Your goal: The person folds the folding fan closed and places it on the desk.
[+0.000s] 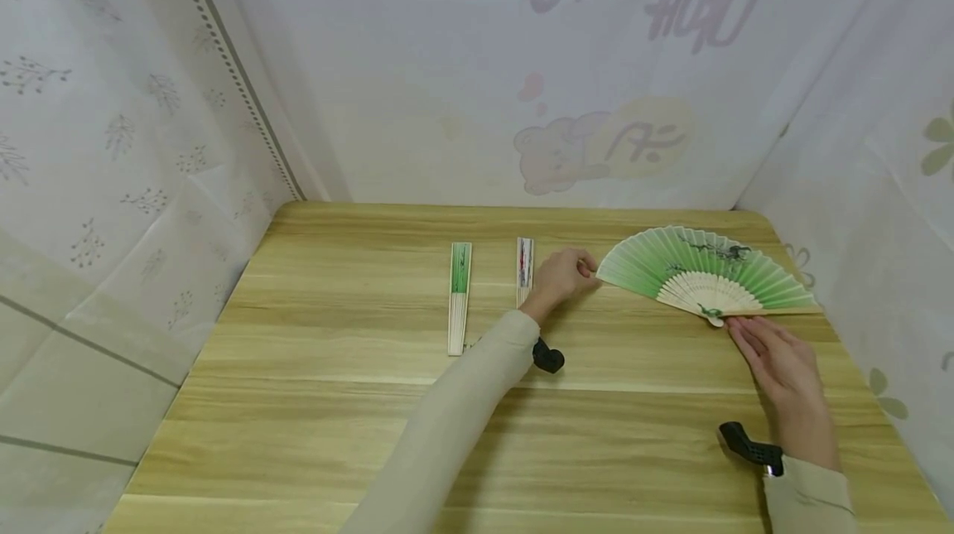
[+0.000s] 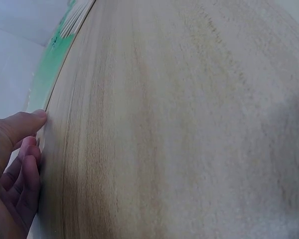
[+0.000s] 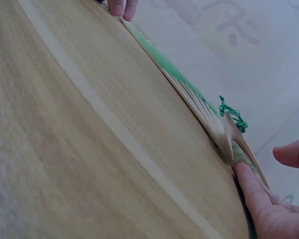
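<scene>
A green folding fan (image 1: 633, 261) lies spread on the right side of the table, with pale slatted ribs, a dark painted pattern and a green cord at its pivot. My left hand (image 1: 566, 276) pinches the fan's left corner; in the left wrist view the thumb (image 2: 30, 122) lies on that corner and the other fingers curl below it. Near the pivot, my right hand (image 1: 782, 364) touches the fan's lower edge with extended fingers. The right wrist view shows its thumb (image 3: 291, 153) held apart from the fan (image 3: 209, 117).
Left of the left hand lie two closed folding fans, one green (image 1: 460, 294) and one white with red and dark marks (image 1: 525, 265), partly hidden by that hand. Printed cloth (image 1: 447, 62) hangs behind and beside the wooden table (image 1: 298, 352).
</scene>
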Available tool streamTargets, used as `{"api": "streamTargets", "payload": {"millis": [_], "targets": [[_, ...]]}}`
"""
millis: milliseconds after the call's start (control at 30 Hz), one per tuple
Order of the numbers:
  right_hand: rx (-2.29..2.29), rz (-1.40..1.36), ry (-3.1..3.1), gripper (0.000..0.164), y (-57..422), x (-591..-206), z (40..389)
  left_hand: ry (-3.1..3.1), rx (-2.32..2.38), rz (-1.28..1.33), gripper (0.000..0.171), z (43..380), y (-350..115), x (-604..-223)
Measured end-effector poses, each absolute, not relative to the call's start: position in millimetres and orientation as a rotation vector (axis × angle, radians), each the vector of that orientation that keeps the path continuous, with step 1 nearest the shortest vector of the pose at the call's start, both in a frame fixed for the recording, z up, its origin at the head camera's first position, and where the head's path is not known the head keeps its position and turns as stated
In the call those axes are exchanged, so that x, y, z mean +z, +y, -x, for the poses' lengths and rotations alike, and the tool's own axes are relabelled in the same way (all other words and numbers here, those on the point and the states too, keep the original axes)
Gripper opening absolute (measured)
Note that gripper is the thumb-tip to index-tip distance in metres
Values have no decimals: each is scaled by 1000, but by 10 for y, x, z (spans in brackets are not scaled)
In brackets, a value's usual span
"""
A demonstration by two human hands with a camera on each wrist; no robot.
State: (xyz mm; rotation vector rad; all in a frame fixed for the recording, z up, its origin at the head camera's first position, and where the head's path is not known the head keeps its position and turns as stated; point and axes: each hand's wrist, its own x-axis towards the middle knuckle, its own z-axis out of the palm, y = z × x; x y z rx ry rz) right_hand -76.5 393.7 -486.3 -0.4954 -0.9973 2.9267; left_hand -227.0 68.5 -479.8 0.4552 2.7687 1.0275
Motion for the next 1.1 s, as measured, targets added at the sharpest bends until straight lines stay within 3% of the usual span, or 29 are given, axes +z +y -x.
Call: {"api": "streamTargets", "payload": {"millis": [233,367,600,833,1100], "targets": [[2883,597,-1024,87,3915,-4878,847,2777,1025,-449,20,2277,693,-4806],[2844,648,-1125,91,3898,-4866,901,2784,1017,-437,19,2278,702,-4801],[2796,713,-1119,87,3870,-4857,964,2798,998,-409,18,2285,739,-4803],[2750,786,-1072,38,3834,-4846,993,2783,1002,-366,20,2285,763,-4799],[2720,870,-1082,26,3801,-4806,1027,2777,1028,-257,20,2277,803,-4804]]}}
